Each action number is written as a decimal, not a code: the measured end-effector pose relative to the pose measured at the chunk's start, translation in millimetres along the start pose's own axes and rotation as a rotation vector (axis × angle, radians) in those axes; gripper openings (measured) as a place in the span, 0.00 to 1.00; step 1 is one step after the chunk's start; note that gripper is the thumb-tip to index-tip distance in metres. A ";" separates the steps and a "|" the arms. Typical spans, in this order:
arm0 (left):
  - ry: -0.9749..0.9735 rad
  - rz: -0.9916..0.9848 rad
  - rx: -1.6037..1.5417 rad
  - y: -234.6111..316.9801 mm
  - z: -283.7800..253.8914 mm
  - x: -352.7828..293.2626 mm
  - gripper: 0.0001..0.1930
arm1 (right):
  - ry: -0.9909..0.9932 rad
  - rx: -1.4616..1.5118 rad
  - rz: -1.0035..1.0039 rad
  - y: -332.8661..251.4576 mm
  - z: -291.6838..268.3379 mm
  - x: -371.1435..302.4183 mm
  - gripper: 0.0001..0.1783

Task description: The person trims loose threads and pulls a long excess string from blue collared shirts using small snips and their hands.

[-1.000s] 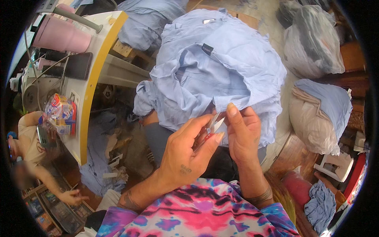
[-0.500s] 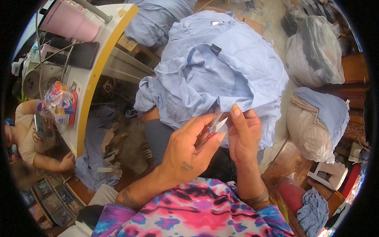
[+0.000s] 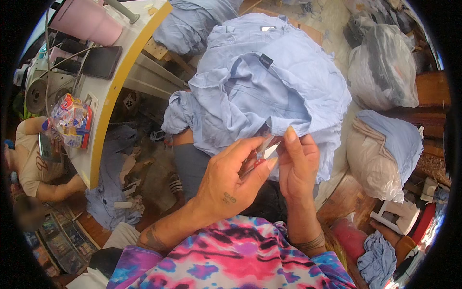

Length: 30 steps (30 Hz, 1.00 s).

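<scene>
A light blue garment (image 3: 269, 96) with a dark neck label lies over a heap of the same blue cloth in front of me. My left hand (image 3: 236, 176) is closed around small thread snips (image 3: 271, 150) with a bit of red by the grip. Their pointed blades angle up toward the garment's near edge. Part of the snips is hidden behind my fingers. My right hand (image 3: 298, 161) pinches that near edge between thumb and fingers, just right of the blade tips. Whether a thread lies between the blades is too small to tell.
At left stands a yellow-edged table (image 3: 109, 103) with a pink tumbler (image 3: 91, 24), a dark phone (image 3: 102, 61) and a colourful plastic packet (image 3: 71, 120). Another person (image 3: 41, 164) sits beyond it. Stuffed bags (image 3: 382, 67) and folded cloth (image 3: 397, 139) stand at right.
The view has shifted slightly. The snips' blades have turned a little and look closer together. Both hands keep nearly the same place, with the right still pinching the garment's edge.
</scene>
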<state>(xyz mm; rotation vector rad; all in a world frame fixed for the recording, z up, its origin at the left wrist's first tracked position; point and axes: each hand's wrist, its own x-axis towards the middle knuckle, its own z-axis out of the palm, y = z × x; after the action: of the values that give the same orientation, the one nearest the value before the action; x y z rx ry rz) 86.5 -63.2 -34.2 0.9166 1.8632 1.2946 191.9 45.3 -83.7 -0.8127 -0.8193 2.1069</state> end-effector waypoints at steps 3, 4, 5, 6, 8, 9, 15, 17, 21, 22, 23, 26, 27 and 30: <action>0.021 0.024 0.009 -1.3 0.8 -0.2 0.17 | 0.004 0.009 0.013 0.9 -0.8 0.5 0.11; 0.032 0.037 0.012 -2.0 1.4 0.0 0.17 | -0.001 0.011 0.011 0.6 -0.2 0.6 0.11; 0.033 0.033 0.011 -2.2 1.4 0.0 0.17 | -0.005 0.013 0.010 0.2 0.5 0.6 0.10; 0.033 0.029 0.010 -2.2 1.3 0.0 0.17 | -0.009 0.015 0.008 -0.3 1.2 0.6 0.10; 0.033 0.027 0.008 -2.9 1.2 -0.2 0.17 | 0.003 0.012 0.009 -0.7 3.1 0.6 0.10; 0.033 0.030 0.007 -3.2 1.2 0.0 0.17 | 0.009 0.011 0.010 -0.8 3.8 0.7 0.10; 0.031 0.037 -0.024 -4.9 2.0 0.2 0.17 | 0.005 0.007 0.004 0.9 0.5 -0.2 0.10; 0.033 0.029 -0.032 -6.0 2.1 -0.3 0.17 | -0.017 -0.018 0.014 -0.5 1.5 -1.1 0.07; 0.035 0.022 -0.028 -6.8 2.1 -0.4 0.16 | -0.023 -0.013 0.020 0.0 -2.8 -0.9 0.10; 0.039 0.024 -0.026 -7.4 2.2 -0.4 0.16 | -0.023 -0.018 0.023 -0.5 -1.3 -1.2 0.08; 0.045 0.035 -0.010 -7.9 2.0 0.1 0.16 | -0.022 -0.022 0.026 -1.7 1.5 -1.7 0.05; 0.053 0.088 0.057 -8.2 0.0 3.7 0.16 | -0.023 -0.007 0.028 -2.8 2.4 -1.9 0.04; 0.052 0.118 0.091 -7.2 -1.4 4.9 0.16 | -0.023 0.003 0.027 -3.1 2.0 -1.8 0.04; 0.060 0.210 0.159 -9.4 -6.0 8.2 0.16 | -0.073 0.078 0.027 -0.5 -8.9 2.7 0.10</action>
<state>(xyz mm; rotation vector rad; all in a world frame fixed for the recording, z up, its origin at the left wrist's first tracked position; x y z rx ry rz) 75.6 -61.5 -42.6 1.1955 1.9812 1.3229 197.2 50.4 -89.5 -0.7133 -0.7634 2.1887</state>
